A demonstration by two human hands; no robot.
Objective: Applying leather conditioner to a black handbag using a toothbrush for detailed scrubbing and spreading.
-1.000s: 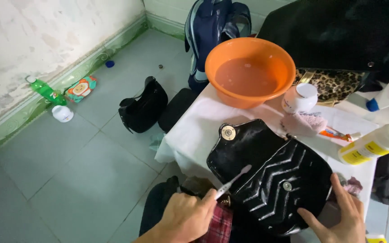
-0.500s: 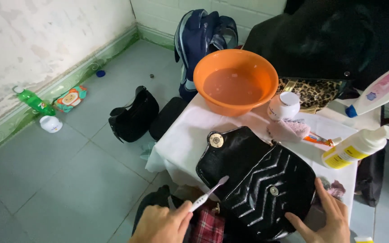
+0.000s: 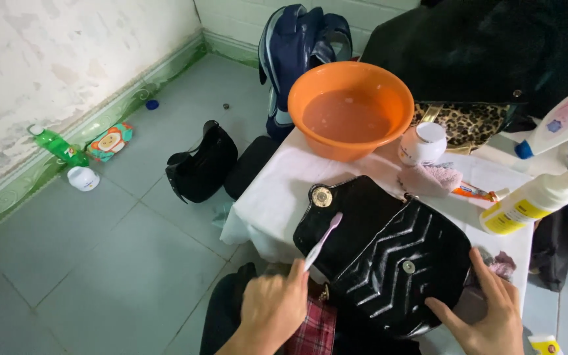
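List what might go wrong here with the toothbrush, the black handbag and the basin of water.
The orange basin sits full near the table's far edge, close behind the black handbag; a shove of the bag might tip or slosh it. The handbag overhangs the near edge, steadied only by the right hand, so it may slide off. The toothbrush in the left hand could scuff the glossy flap.

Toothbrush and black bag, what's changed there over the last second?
Little changed. The left hand slid slightly left and toward the person, so the toothbrush it holds now has its head at the bag's open flap edge. Nothing was picked up or let go. The right hand stays pressed on the bag's lower right corner; the orange basin, bottles and jar stayed put.
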